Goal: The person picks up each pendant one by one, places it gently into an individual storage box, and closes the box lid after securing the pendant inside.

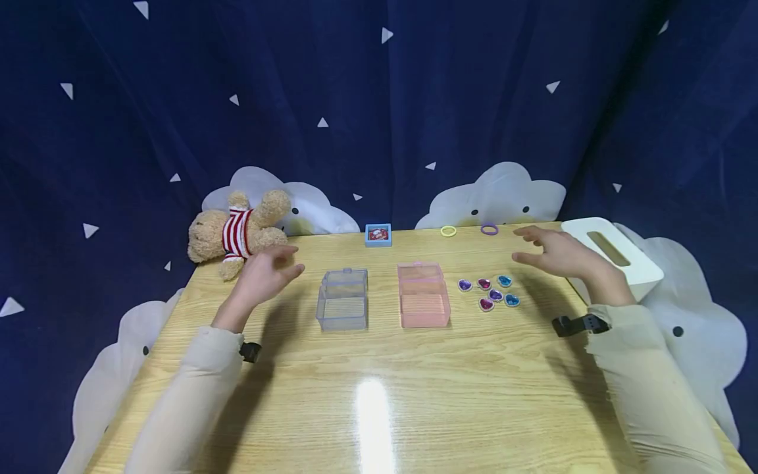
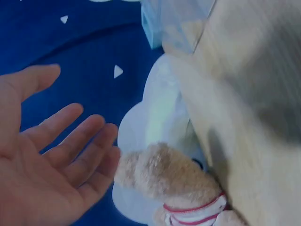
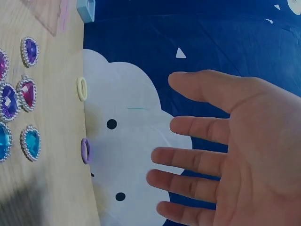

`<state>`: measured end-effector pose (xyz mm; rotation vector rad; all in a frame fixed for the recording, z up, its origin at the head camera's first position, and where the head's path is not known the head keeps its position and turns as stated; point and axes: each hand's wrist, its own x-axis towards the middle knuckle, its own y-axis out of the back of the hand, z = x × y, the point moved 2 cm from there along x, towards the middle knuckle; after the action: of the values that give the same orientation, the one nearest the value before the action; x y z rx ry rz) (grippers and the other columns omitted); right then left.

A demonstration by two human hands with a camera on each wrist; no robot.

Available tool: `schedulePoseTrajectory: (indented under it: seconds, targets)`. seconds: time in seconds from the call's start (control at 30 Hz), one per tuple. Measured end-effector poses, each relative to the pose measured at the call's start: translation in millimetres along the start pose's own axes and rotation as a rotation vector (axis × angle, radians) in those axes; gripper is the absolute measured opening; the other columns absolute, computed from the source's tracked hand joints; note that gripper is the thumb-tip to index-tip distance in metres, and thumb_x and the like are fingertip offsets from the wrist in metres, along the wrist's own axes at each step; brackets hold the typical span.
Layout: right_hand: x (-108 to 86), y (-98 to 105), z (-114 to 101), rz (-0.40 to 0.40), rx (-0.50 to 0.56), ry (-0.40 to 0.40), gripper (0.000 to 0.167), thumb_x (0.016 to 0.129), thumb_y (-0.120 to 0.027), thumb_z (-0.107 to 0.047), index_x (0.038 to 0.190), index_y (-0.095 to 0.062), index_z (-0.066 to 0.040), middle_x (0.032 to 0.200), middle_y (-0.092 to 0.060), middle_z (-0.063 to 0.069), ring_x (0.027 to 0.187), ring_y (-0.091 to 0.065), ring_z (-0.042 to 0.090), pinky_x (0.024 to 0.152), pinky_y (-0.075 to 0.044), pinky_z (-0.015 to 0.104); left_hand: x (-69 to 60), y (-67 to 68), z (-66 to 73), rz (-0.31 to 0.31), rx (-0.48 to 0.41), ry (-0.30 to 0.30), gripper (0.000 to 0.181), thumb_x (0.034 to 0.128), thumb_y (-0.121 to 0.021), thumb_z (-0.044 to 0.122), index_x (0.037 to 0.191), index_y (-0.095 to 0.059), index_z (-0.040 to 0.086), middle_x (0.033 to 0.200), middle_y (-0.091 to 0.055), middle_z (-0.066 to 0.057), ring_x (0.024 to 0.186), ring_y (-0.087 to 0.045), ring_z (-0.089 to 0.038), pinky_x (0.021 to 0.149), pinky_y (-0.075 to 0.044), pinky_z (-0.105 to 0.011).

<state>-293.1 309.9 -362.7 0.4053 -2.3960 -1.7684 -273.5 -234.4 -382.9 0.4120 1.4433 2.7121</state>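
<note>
My left hand (image 1: 264, 275) hovers over the table's left side, fingers relaxed and holding nothing, nearest to a teddy bear (image 1: 237, 232) in a red-and-white striped top. Above the right side, my right hand (image 1: 559, 252) is likewise relaxed, its palm bare in the right wrist view. Left of it lie several heart-shaped gems (image 1: 495, 295) in purple, pink and blue with beaded silver rims. Between the hands stand a clear bluish plastic box (image 1: 342, 322) and a clear pink plastic box (image 1: 424, 318), both with lids raised.
Along the back edge sit a small blue-framed box (image 1: 378, 243), a yellow ring (image 1: 448, 231) and a purple ring (image 1: 489, 229). A white container with a slot (image 1: 642, 271) stands at the right edge, beside my right forearm. A dark blue curtain (image 1: 331, 79) hangs behind the wooden table (image 1: 462, 395).
</note>
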Motion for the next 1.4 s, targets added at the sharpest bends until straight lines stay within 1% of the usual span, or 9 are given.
schedulePoseTrajectory:
  seconds: [0.1,0.23,0.37,0.6,0.73,0.87,1.07,1.3,1.4]
  targets:
    - [1.8,-6.1,2.4,-0.01,0.031,0.021,0.064,0.098,-0.06,-0.045,0.145,-0.047,-0.003,0.14,-0.055,0.027,0.125,-0.055,0.045,0.099,-0.047,0.061,-2.6,-8.7,3.3,0.04,-0.045,-0.004,0.044,0.0907,-0.072,0.026,0.128,-0.065,0.004,0.125,-0.068,-0.019,0.112,-0.066,-0.036,0.1,-0.05,-0.052]
    - [2.7,-12.3,2.0,-0.023,0.068,0.027,0.059,0.097,-0.062,-0.041,0.141,-0.051,-0.004,0.134,-0.061,0.026,0.122,-0.059,0.042,0.098,-0.049,0.058,-4.7,-19.0,7.7,0.061,-0.116,-0.005,0.041,0.0902,-0.073,0.021,0.126,-0.066,0.003,0.124,-0.069,-0.019,0.108,-0.069,-0.039,0.096,-0.053,-0.052]
    - [4.0,-18.3,1.3,-0.011,0.098,0.051,0.054,0.096,-0.065,-0.037,0.137,-0.055,-0.003,0.127,-0.065,0.025,0.118,-0.062,0.041,0.098,-0.05,0.057,-5.2,-26.5,10.4,0.04,-0.185,0.002,0.041,0.0903,-0.074,0.019,0.126,-0.065,0.002,0.125,-0.069,-0.019,0.109,-0.068,-0.041,0.095,-0.055,-0.052]
    - [7.5,-30.1,0.9,0.009,0.128,0.073,0.049,0.095,-0.067,-0.033,0.134,-0.058,-0.003,0.125,-0.067,0.023,0.118,-0.062,0.038,0.1,-0.048,0.056,-9.3,-40.3,18.5,-0.012,-0.249,0.025,0.041,0.0912,-0.073,0.021,0.129,-0.064,0.006,0.128,-0.068,-0.017,0.11,-0.068,-0.039,0.09,-0.058,-0.047]
    - [8.7,-36.8,-0.6,0.011,0.15,0.071,0.045,0.094,-0.068,-0.029,0.131,-0.06,-0.004,0.121,-0.069,0.021,0.112,-0.065,0.035,0.095,-0.051,0.052,-12.3,-51.0,25.0,-0.031,-0.3,0.024,0.038,0.0916,-0.072,0.02,0.128,-0.065,0.009,0.128,-0.068,-0.015,0.109,-0.07,-0.035,0.083,-0.061,-0.041]
    - [10.3,-44.1,-2.8,0.013,0.178,0.068,0.043,0.093,-0.07,-0.026,0.129,-0.061,-0.005,0.115,-0.072,0.017,0.103,-0.068,0.03,0.088,-0.053,0.044,-16.8,-61.7,34.4,-0.056,-0.348,0.034,0.037,0.091,-0.073,0.019,0.127,-0.066,0.013,0.127,-0.069,-0.012,0.107,-0.07,-0.03,0.079,-0.06,-0.037]
    - [15.0,-54.1,-6.6,0.015,0.212,0.065,0.041,0.092,-0.071,-0.026,0.125,-0.063,-0.004,0.109,-0.073,0.016,0.093,-0.069,0.025,0.079,-0.055,0.035,-23.2,-77.0,48.2,-0.1,-0.406,0.04,0.038,0.0922,-0.072,0.02,0.129,-0.065,0.016,0.13,-0.067,-0.009,0.11,-0.068,-0.027,0.079,-0.06,-0.036]
    - [18.6,-63.1,-11.4,0.01,0.232,0.054,0.036,0.093,-0.07,-0.022,0.123,-0.064,-0.003,0.107,-0.072,0.015,0.092,-0.067,0.024,0.078,-0.053,0.033,-25.2,-93.8,62.1,-0.101,-0.446,0.002,0.038,0.0914,-0.072,0.016,0.128,-0.065,0.009,0.128,-0.067,-0.013,0.108,-0.069,-0.03,0.083,-0.06,-0.039]
    - [20.7,-68.3,-13.4,0.005,0.25,0.053,0.037,0.093,-0.07,-0.024,0.122,-0.065,-0.004,0.107,-0.072,0.015,0.091,-0.067,0.024,0.076,-0.053,0.031,-24.5,-101.7,69.0,-0.105,-0.455,-0.007,0.037,0.0906,-0.073,0.016,0.127,-0.066,0.009,0.126,-0.068,-0.012,0.107,-0.069,-0.029,0.083,-0.06,-0.038]
